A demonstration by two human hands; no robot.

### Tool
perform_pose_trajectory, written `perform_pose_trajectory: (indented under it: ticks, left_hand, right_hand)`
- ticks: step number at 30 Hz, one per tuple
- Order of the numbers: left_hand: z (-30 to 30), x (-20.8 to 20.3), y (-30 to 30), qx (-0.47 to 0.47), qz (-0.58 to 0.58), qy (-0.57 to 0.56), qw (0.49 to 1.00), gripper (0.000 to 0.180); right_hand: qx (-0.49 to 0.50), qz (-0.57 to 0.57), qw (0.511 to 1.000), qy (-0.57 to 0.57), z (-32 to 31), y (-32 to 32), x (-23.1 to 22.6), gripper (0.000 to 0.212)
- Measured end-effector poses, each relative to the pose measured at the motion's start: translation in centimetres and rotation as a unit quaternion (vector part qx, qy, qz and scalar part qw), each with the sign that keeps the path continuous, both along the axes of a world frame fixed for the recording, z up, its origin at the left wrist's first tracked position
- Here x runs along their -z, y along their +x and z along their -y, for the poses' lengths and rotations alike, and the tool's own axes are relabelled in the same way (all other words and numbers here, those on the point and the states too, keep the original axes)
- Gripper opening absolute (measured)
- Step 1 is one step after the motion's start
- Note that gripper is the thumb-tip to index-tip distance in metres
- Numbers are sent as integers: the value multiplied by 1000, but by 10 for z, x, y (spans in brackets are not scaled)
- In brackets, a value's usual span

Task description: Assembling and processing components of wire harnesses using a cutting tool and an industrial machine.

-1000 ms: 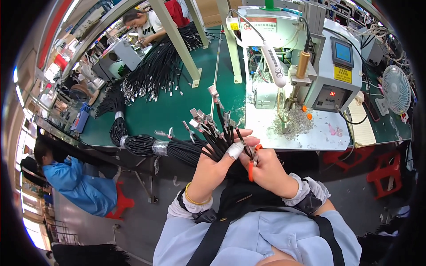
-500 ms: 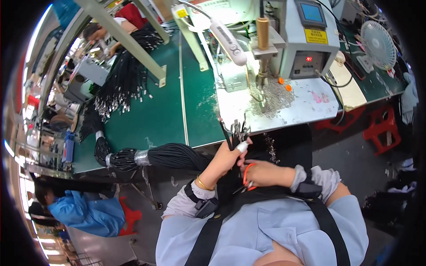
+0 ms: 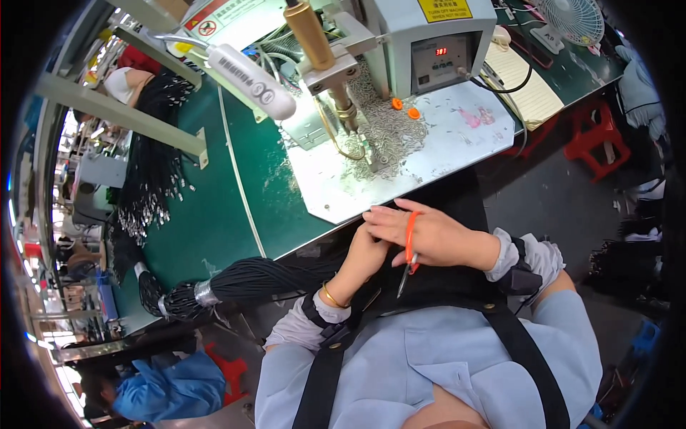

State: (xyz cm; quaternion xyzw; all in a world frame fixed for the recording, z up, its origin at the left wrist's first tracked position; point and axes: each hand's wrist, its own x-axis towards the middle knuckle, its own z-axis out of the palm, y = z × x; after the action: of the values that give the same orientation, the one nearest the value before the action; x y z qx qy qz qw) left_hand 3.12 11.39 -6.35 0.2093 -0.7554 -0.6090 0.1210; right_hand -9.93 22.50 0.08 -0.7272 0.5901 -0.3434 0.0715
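Note:
My right hand (image 3: 432, 232) lies over my left with its fingers stretched out. Small scissors (image 3: 412, 247) with orange-red handles hang from it, the handle looped round a finger and the metal blades pointing down toward my lap. My left hand (image 3: 366, 250) is curled beneath the right one, and its fingertips are covered, so what it holds is hidden. A thick bundle of black cables (image 3: 264, 277), bound with clear wrap, runs from the left along the table edge to behind my left wrist.
Beyond my hands stands a press machine (image 3: 332, 79) on a white plate (image 3: 457, 139) strewn with small metal bits. A grey control box (image 3: 439, 61) is to its right. More black cables with metal ends (image 3: 146, 207) lie on the green table. Red stools (image 3: 599, 143) stand at the right.
The metal-tipped cable ends that stood up from my left hand are out of sight. My right hand has moved up over the left, carrying the scissors. The view has shifted.

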Motion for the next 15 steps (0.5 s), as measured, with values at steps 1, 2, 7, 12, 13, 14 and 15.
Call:
perform_pose_trajectory:
  ticks: [1,2,7,12,13,14,15]
  left_hand:
    - [0,1,-3,-20,-18,69,997,20]
    - [0,1,-5,-18,-15,70,997,20]
    - [-1,-24,-12,0,-41,104,994,18]
    - [21,-46,-14,31,-14,375,926,18]
    - [24,-48,-15,55,-13,373,926,18]
    - [24,-50,-14,55,-8,372,926,18]
    - [23,-55,-12,46,-3,364,930,18]
  right_hand:
    - [32,4,999,-25,-2,-2,-2,54]
    - [63,8,997,-51,-4,-4,-2,55]
    - [30,-10,999,-3,3,0,1,48]
    - [120,521,836,122,6,-9,-6,30]
    - [131,516,837,125,10,-13,-5,25]
    - [143,510,838,127,12,-15,-5,21]
    - [143,514,836,126,13,-14,-4,21]
